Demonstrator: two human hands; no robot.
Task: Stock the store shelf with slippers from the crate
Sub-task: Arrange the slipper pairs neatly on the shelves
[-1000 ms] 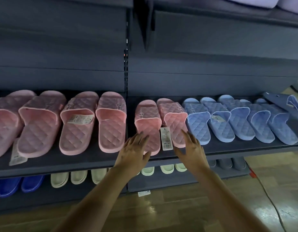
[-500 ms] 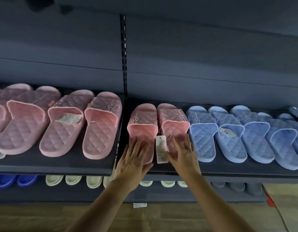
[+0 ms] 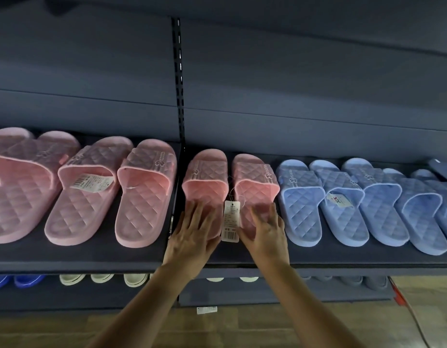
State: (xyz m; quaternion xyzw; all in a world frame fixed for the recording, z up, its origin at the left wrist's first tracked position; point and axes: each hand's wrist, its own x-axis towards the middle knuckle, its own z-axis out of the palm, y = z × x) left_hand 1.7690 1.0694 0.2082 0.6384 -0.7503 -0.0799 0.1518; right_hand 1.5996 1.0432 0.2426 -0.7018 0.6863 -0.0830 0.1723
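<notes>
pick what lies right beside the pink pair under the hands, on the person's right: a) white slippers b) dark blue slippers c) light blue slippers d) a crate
c: light blue slippers lie directly beside the pink pair, which the left hand and right hand rest on with flat fingers.

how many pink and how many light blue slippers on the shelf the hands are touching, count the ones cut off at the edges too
pink slippers: 6
light blue slippers: 5
total: 11
</notes>
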